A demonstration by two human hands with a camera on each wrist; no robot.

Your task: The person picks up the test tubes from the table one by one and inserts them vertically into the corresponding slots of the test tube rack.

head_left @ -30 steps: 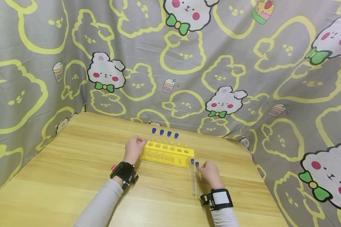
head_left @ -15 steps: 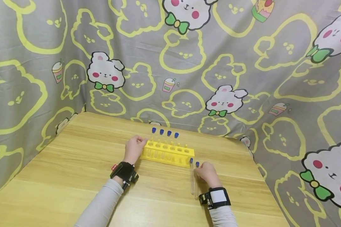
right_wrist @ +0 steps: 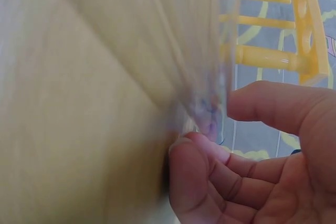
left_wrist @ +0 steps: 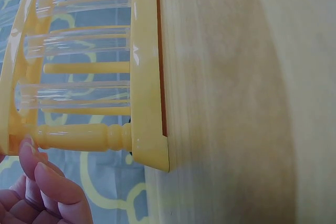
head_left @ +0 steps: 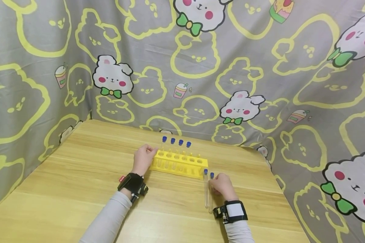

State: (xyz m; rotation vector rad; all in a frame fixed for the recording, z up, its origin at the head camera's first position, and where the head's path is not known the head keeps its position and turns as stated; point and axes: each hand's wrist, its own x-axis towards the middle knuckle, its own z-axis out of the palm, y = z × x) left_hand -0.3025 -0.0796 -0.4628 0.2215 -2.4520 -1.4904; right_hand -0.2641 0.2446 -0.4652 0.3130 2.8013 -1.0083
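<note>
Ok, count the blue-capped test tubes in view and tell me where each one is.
6. Four stand upright in the yellow rack, caps at and. Two lie on the table by the right hand. None seems hidden.
</note>
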